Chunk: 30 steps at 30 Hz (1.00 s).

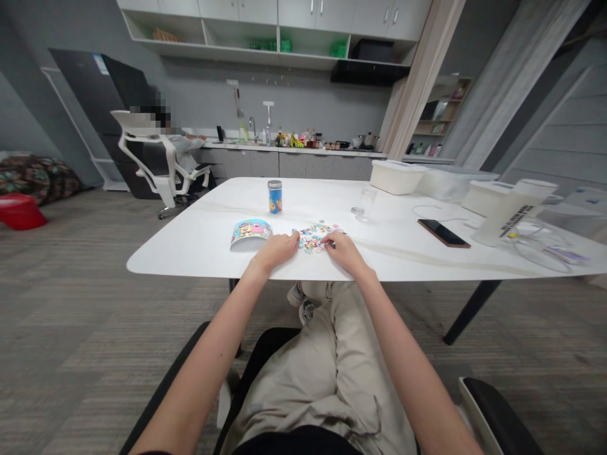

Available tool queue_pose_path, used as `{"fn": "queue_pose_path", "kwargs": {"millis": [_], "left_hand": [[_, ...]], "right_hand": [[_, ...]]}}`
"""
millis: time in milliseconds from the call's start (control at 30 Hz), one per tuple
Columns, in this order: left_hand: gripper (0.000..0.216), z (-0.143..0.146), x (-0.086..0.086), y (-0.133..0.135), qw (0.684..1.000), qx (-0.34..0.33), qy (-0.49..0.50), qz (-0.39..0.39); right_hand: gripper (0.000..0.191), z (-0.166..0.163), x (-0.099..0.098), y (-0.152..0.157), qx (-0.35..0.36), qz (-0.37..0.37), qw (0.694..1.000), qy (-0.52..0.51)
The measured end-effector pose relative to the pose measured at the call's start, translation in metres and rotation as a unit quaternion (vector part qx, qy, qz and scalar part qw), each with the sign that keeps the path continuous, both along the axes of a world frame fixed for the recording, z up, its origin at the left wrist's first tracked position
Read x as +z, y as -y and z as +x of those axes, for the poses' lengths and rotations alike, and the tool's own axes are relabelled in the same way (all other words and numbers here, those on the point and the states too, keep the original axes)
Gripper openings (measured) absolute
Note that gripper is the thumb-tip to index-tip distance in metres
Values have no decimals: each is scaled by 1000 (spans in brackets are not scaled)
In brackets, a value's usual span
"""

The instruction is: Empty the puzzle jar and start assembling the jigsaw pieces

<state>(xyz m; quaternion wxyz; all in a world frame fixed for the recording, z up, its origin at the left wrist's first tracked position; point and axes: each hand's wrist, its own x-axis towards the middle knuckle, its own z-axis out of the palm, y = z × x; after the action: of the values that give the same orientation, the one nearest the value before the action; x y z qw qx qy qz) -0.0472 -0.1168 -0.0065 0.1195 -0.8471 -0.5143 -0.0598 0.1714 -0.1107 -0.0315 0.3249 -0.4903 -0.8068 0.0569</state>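
A loose pile of small, colourful jigsaw puzzle pieces [312, 242] lies on the white table between my hands. At the pile's left edge rests my left hand [279, 248], fingers curled and pressed together; whatever they hold, if anything, is hidden. My right hand [344, 251] reaches into the pile's right side, with thumb and forefinger pinched on a puzzle piece. Just left of my left hand, a curved cartoon picture card [251, 232] stands arched on the table. Behind it is an upright jar [275, 198] with a grey lid and a blue-and-orange picture.
Beyond the pile stands a clear container [367, 201], a round lid [355, 212] beside it. To the right are a phone [443, 233], a large white bottle [509, 218], cables and storage boxes [396, 178]. A person sits in a white chair [164, 170] by the far counter.
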Motion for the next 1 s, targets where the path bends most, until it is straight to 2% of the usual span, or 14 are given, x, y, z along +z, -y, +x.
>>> {"fn": "queue_pose_path", "kwargs": {"millis": [133, 300, 600, 767, 1000], "left_hand": [[35, 0, 1, 1, 1000, -12, -10, -2], [35, 2, 3, 0, 1000, -16, -11, -4], [33, 4, 4, -1, 1000, -4, 11, -21], [34, 6, 2, 0, 1000, -3, -3, -5], [34, 4, -2, 4, 1000, 4, -11, 24]], "right_hand": [[26, -1, 1, 2, 15, 15, 1000, 6], [11, -5, 2, 8, 34, 14, 999, 19], [2, -3, 3, 6, 63, 18, 998, -4], [8, -2, 3, 5, 54, 35, 997, -46], [18, -2, 5, 8, 59, 7, 996, -65]]}}
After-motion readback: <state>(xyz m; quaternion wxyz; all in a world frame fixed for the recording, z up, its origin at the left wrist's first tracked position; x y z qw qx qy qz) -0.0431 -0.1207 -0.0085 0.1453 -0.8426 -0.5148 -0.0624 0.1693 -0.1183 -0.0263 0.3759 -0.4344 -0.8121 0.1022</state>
